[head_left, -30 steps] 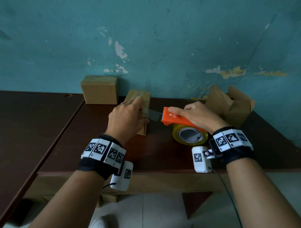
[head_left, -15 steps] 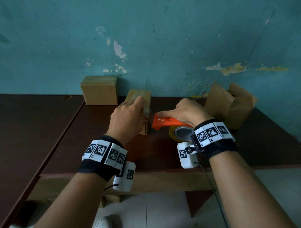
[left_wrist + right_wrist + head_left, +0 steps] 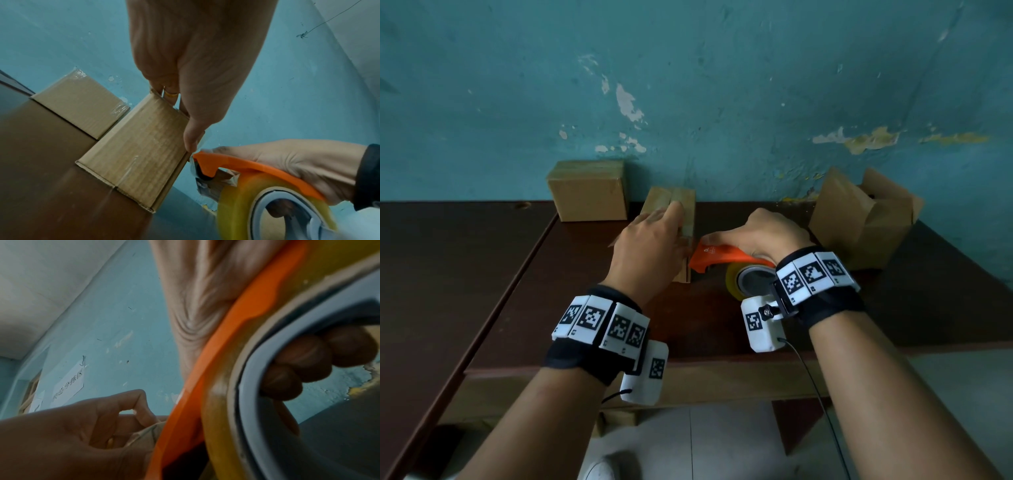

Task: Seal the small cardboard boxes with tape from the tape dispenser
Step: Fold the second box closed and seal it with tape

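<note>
Right hand point(image 3: 767, 233): fingers curled through the core of the orange plastic tape dispenser with its yellowish clear roll point(image 3: 726, 258), nose touching the right edge of the small brown cardboard box point(image 3: 674, 205) at mid-table near the wall. Left hand point(image 3: 650, 246): clasped over the box top, thumb pressing the tape end on its side; the box looks light and crushable, best steadied flat over the flaps. Adjacent: sealed cardboard box point(image 3: 589, 192) left, open-flapped cardboard box point(image 3: 859, 219) right, dark brown wooden table point(image 3: 482, 274).
</note>
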Tool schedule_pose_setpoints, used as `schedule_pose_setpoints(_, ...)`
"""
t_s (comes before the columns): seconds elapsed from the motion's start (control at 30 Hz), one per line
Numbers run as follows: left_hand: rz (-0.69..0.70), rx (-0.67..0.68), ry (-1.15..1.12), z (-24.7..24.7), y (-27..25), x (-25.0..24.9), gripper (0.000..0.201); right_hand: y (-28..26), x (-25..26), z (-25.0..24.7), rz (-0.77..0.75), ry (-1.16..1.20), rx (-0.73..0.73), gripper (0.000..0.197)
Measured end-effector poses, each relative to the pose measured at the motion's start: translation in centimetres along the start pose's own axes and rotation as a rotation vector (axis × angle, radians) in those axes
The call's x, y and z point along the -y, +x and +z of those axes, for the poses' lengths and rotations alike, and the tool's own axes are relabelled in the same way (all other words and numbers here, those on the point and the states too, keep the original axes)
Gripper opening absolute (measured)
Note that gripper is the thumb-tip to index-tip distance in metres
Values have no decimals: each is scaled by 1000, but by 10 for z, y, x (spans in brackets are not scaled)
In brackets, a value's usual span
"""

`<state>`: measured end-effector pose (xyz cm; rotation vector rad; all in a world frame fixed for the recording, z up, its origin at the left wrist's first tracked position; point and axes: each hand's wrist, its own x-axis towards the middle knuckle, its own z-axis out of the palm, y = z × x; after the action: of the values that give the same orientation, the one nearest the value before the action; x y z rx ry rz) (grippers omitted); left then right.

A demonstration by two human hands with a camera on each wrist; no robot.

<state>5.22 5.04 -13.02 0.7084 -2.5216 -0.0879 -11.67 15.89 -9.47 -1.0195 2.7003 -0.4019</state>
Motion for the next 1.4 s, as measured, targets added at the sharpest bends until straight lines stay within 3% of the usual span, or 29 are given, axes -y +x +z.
schedule_pose_setpoints(0.33,-13,14,-17,0,-1,5,40,-13,12,4,-6,-57,-92,85)
schedule_pose_setpoints(0.63,-36,-13,-66,-7,-4,-3,50,-8,-3,-9,39,-78,39,82)
schedule_pose_setpoints(0.9,-41,-46,-76,-9,-8,-9,51,-13,-28,-19,163,-25,-230,74)
schedule_pose_setpoints(1.03,-50,-48,-89,-9,-8,-11,50,-12,-26,-16,105,59,-308,68)
schedule_pose_setpoints(1.3,-67,-59,-111,-8,-10,-12,51,-19,0,4,35,-6,-234,59)
schedule_pose_setpoints(1.4,-63,-72,-109,-8,-11,-12,47,-21,5,14,5,1,-242,64)
